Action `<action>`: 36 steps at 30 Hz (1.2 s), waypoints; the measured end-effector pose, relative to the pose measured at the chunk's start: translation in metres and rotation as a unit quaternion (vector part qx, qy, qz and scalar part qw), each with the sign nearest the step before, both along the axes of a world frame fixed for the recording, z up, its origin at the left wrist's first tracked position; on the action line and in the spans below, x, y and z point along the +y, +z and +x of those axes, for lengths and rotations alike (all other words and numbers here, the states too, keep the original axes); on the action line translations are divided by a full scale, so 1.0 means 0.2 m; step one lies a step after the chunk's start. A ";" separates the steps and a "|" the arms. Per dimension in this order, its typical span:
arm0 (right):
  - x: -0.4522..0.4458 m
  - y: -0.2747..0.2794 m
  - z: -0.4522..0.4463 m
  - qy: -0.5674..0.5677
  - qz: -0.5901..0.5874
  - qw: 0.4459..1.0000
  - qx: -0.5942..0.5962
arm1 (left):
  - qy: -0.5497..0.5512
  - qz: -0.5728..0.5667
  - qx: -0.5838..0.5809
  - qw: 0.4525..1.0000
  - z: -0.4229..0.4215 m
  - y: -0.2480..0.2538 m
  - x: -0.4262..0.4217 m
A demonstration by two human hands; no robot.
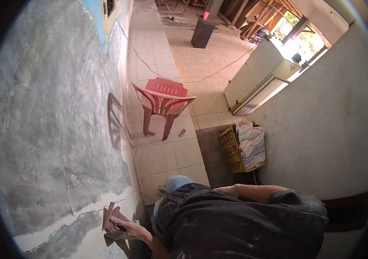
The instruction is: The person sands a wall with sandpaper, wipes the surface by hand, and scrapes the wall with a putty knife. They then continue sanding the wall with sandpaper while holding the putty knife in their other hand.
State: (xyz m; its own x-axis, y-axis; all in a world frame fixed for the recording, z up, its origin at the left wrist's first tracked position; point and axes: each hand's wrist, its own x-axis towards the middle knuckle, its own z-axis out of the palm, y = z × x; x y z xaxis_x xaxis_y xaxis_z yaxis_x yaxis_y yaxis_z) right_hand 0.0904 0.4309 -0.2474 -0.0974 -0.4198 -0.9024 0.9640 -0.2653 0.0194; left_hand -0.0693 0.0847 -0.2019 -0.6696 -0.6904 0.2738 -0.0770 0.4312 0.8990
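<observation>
My left hand (128, 229) is closed on a folded brown piece of sandpaper (108, 218), held close to the lower part of the wall. Behind it the grey, patchy wall (63, 129) shows a jagged crack (63, 225) edged with pale, bare plaster. On the other side, my right hand (227, 190) rests against my body near the hip, by the dark shirt (244, 224). The shirt hides most of that hand's fingers, so their hold cannot be made out.
A red plastic chair (164, 97) stands on the tiles beside the wall, with a small block (182, 132) nearby. To the right are a yellow crate (231, 149) holding a striped sack (251, 146), and a white refrigerator (257, 75). A cable (149, 68) crosses the floor.
</observation>
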 end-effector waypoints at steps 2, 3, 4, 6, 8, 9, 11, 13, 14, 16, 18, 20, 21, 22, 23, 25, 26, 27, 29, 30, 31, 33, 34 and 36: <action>0.00 -0.08 -0.02 0.026 0.001 0.999 0.039 | -0.092 0.043 0.053 0.993 -0.06 0.14 0.06; 0.00 -0.13 -0.04 0.043 0.005 0.998 0.053 | -0.130 0.062 0.075 0.987 -0.05 0.18 0.06; 0.01 -0.16 -0.06 0.063 0.008 0.996 0.066 | -0.089 0.037 0.046 0.994 -0.03 0.09 0.03; 0.04 -0.23 -0.11 0.110 0.017 0.990 0.081 | -0.100 0.025 0.069 0.992 -0.05 0.20 0.07; 0.11 -0.27 -0.16 0.163 0.037 0.981 0.102 | -0.082 0.082 0.074 0.991 -0.05 0.20 0.07; 0.16 -0.28 -0.18 0.189 0.046 0.975 0.111 | -0.051 0.085 0.086 0.991 -0.07 0.18 0.08; 0.26 -0.28 -0.22 0.240 0.063 0.960 0.128 | -0.006 0.057 0.104 0.993 -0.08 0.15 0.08; 0.34 -0.28 -0.27 0.283 0.081 0.944 0.146 | 0.017 0.057 0.041 0.997 -0.06 0.13 0.05; 0.38 -0.29 -0.27 0.300 0.090 0.936 0.159 | 0.037 0.078 0.140 0.986 -0.11 0.16 0.09; 0.45 -0.28 -0.30 0.333 0.101 0.921 0.174 | 0.063 -0.073 0.066 0.993 -0.10 0.25 0.11; 0.53 -0.28 -0.32 0.361 0.112 0.907 0.189 | 0.092 -0.038 0.073 0.992 -0.11 0.19 0.11; 0.61 -0.27 -0.33 0.383 0.121 0.893 0.204 | 0.116 0.091 0.119 0.982 -0.15 0.16 0.12; 0.65 -0.27 -0.34 0.393 0.124 0.885 0.214 | 0.129 0.093 0.137 0.978 -0.16 0.15 0.13; 0.69 -0.27 -0.35 0.404 0.125 0.878 0.222 | 0.140 0.096 0.152 0.974 -0.17 0.15 0.14; 0.72 -0.27 -0.35 0.414 0.127 0.871 0.231 | 0.150 0.101 0.168 0.969 -0.18 0.16 0.16; 0.78 -0.28 -0.35 0.432 0.129 0.856 0.252 | 0.187 0.117 0.106 0.970 -0.16 0.19 0.21; 0.79 -0.29 -0.35 0.440 0.129 0.848 0.267 | 0.199 0.111 0.116 0.967 -0.16 0.15 0.19; 0.80 -0.30 -0.34 0.449 0.129 0.838 0.282 | 0.207 0.109 0.123 0.964 -0.15 0.12 0.17; 0.83 -0.32 -0.34 0.461 0.125 0.823 0.308 | 0.190 0.084 0.149 0.967 -0.13 0.08 0.16; 0.83 -0.33 -0.34 0.462 0.120 0.820 0.315 | 0.169 0.070 0.134 0.974 -0.13 0.09 0.17; 0.83 -0.33 -0.36 0.457 0.108 0.826 0.311 | 0.147 0.055 0.120 0.980 -0.14 0.12 0.18; 0.84 -0.28 -0.39 0.427 0.073 0.862 0.262 | 0.095 0.019 0.061 0.993 -0.14 0.17 0.20; 0.84 -0.22 -0.43 0.395 0.052 0.894 0.207 | 0.106 0.012 0.067 0.992 -0.16 0.19 0.24; 0.88 -0.13 -0.51 0.351 0.051 0.931 0.085 | 0.116 0.003 0.072 0.991 -0.18 0.20 0.30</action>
